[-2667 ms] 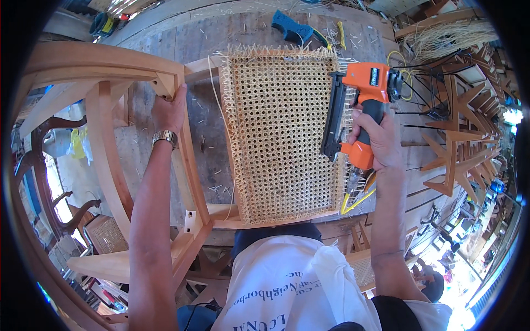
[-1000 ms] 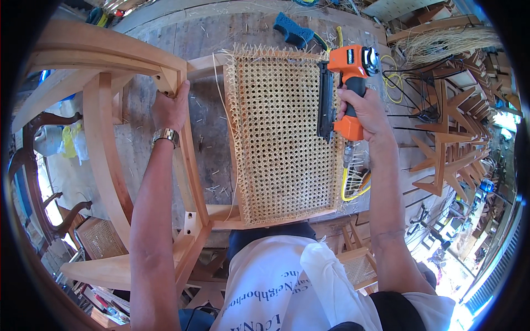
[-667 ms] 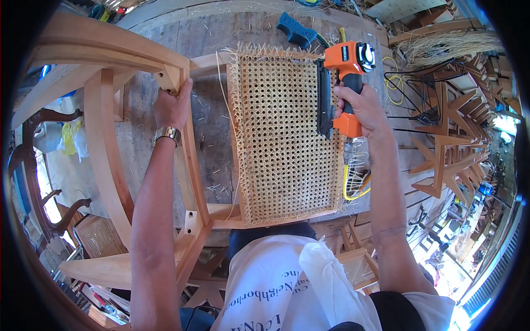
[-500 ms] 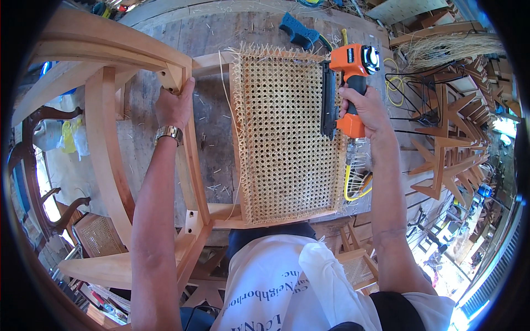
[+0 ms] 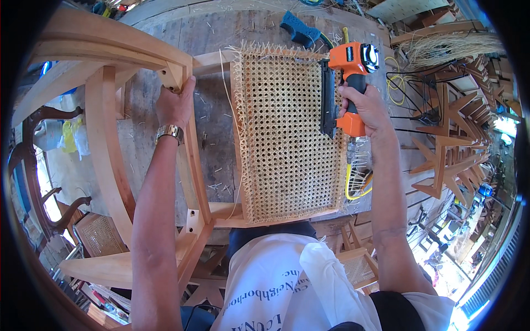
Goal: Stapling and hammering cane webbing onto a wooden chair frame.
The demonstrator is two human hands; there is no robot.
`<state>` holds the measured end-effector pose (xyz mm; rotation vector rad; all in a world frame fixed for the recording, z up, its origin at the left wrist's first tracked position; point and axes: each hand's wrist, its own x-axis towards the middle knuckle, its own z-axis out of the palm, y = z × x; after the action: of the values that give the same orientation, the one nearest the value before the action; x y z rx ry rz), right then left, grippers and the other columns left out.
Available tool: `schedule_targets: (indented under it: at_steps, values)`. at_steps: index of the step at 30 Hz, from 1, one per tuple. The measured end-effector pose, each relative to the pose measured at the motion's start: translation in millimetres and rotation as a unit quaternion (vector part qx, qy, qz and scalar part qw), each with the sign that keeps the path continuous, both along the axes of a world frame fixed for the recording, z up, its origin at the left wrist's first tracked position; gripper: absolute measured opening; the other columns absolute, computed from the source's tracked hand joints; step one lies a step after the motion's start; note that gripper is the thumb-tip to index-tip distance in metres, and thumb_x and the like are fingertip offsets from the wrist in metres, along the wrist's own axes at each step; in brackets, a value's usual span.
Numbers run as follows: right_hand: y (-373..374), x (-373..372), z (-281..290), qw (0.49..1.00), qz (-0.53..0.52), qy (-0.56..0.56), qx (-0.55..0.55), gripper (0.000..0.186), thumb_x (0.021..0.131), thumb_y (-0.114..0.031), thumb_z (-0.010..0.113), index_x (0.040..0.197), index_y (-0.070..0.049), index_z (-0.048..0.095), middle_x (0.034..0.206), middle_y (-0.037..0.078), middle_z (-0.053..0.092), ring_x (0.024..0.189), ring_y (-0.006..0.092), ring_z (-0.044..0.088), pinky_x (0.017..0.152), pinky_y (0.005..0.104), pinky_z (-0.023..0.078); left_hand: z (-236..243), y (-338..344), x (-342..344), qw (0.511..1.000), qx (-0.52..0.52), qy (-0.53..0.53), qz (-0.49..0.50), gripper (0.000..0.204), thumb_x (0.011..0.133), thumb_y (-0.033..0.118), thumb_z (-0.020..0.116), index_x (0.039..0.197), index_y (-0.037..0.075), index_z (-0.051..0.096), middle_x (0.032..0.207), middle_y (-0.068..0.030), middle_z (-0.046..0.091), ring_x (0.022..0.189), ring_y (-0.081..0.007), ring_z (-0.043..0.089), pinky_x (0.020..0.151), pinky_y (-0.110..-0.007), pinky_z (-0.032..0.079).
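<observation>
- i can't see the nose of the orange nail gun (image 5: 349,83); its dark magazine lies along the right edge of the woven cane panel (image 5: 284,132) and hides the contact point there.
- my right hand (image 5: 365,107) is wrapped tight round the gun's black grip, upper right of centre; the trigger finger is tucked behind the body, so i cannot tell if it presses.
- my left hand (image 5: 175,105), with a metal wristwatch (image 5: 168,131) just below it, is closed over the top of a leg of the wooden chair frame (image 5: 110,138), left of centre.
- the frame's far left rail and lower parts bend off into the dark rim and are cut away.
- a yellow hose (image 5: 353,187) curls under the gun; where it ends is lost among the clutter.
- nothing here works as a container; the cane panel simply fills the open seat frame in the middle.
- the cane is pale, open-weave, with frayed strand ends bristling along the top and right edges.
- the plank bench (image 5: 215,132) under it is grey, rough, strewn with cane clippings.
- a blue sponge-like block (image 5: 299,30) lies at top centre.
</observation>
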<state>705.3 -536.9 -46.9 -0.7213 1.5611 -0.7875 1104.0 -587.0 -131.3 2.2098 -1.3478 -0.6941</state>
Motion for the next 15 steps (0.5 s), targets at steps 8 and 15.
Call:
schedule_targets:
  at_steps: [8,15]
  values:
    - [-4.8,2.4,-2.0,1.000,0.004,0.004,0.004,0.018,0.085,-0.015,0.071,0.093,-0.004,0.059,0.069,0.002,0.058,0.055,0.0131,0.059,0.053,0.0295,0.052,-2.6,1.1,2.1,1.000,-0.011,-0.010,0.001,0.066,0.079,0.057,0.071,0.110,-0.002,0.066,0.105,-0.0210,0.071,0.100,-0.0372,0.068,0.087,-0.043,0.053]
    - [-2.5,1.4,-1.6,1.000,0.012,-0.001,0.007,0.020,0.085,-0.015,0.071,0.096,-0.005,0.058,0.069,0.002,0.058,0.055,0.0124,0.059,0.053,0.0284,0.051,1.2,0.3,-1.1,1.000,-0.007,-0.003,0.001,0.066,0.079,0.056,0.071,0.109,-0.002,0.066,0.104,-0.0223,0.071,0.100,-0.0378,0.068,0.087,-0.043,0.053]
